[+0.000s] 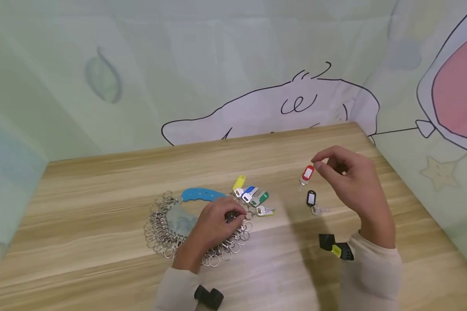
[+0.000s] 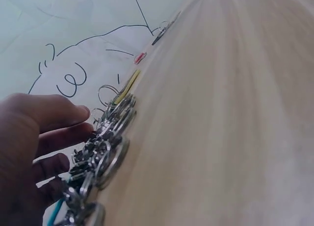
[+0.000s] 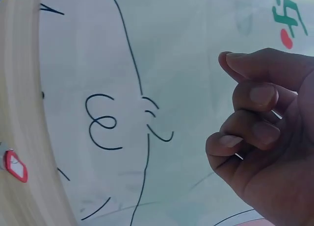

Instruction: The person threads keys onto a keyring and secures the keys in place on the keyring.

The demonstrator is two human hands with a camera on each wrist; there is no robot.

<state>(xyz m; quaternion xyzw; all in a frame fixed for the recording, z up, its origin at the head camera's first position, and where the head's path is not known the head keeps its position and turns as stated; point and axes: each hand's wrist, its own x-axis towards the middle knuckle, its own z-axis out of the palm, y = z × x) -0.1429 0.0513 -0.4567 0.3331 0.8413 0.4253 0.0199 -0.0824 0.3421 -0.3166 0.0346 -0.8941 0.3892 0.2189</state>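
A key holder with a blue handle lies on the table, fringed with metal clips and split rings. Over its right side, my left hand has loosely bent fingers; in the left wrist view the fingertips are right at the rings, with a gap between the upper two. Keys with yellow, blue and green tags lie beyond. My right hand is raised, its fingers curled and thumb and index tips together, holding nothing visible. A red-tagged key lies below and left of those fingertips.
A black-tagged key lies nearer me than the red one. Another key with a yellow tag sits at the holder's right edge. A patterned curtain borders the wooden table at the back and sides.
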